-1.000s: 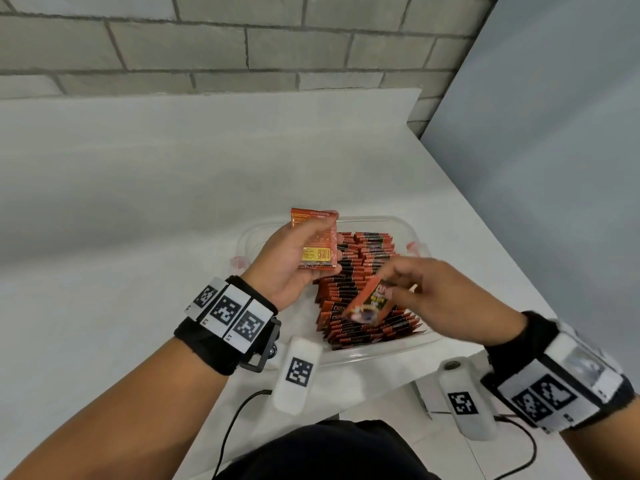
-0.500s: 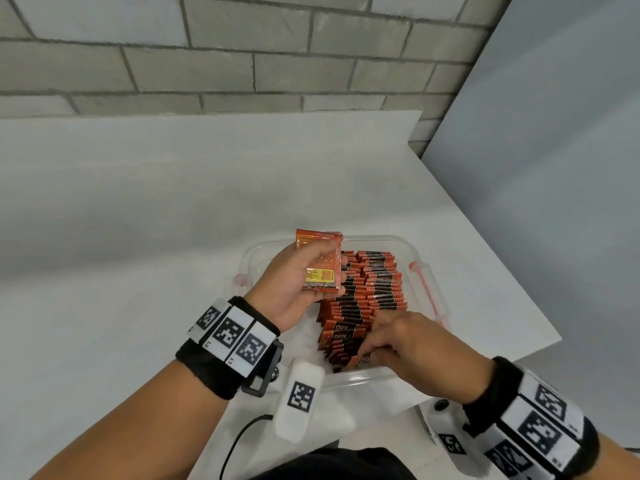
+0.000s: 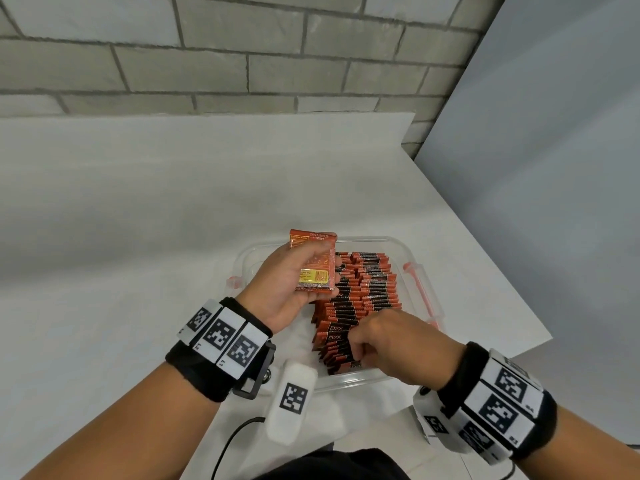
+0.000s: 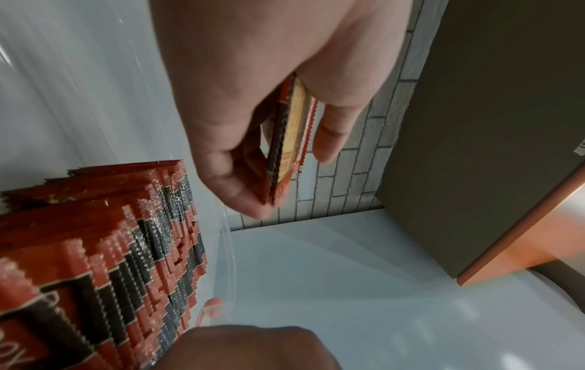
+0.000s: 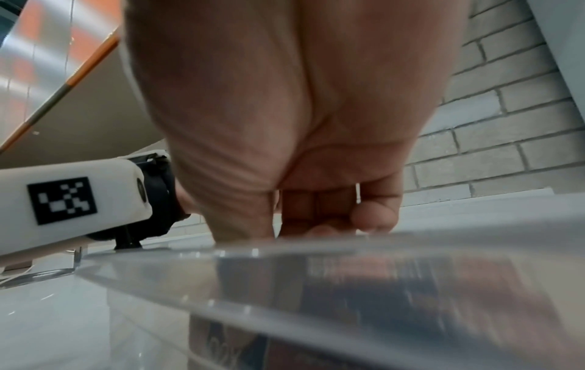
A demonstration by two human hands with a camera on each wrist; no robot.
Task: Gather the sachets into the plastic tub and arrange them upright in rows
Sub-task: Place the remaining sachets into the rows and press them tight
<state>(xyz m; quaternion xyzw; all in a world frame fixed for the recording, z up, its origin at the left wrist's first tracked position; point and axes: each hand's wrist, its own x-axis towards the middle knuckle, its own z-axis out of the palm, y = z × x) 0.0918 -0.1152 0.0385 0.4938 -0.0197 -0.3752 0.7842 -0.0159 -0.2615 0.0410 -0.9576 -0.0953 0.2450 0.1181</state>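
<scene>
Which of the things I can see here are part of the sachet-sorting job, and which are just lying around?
Part of the job:
- plastic tub
- rows of sachets standing in it
- stack of sachets gripped by the left hand
- right hand, fingers down among the near sachets

Just there:
- white table
- brick wall
- black cable

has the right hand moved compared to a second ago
Yes. The right hand has dropped from above the plastic tub down to the near end of the sachet row, tucking its sachet in.
</scene>
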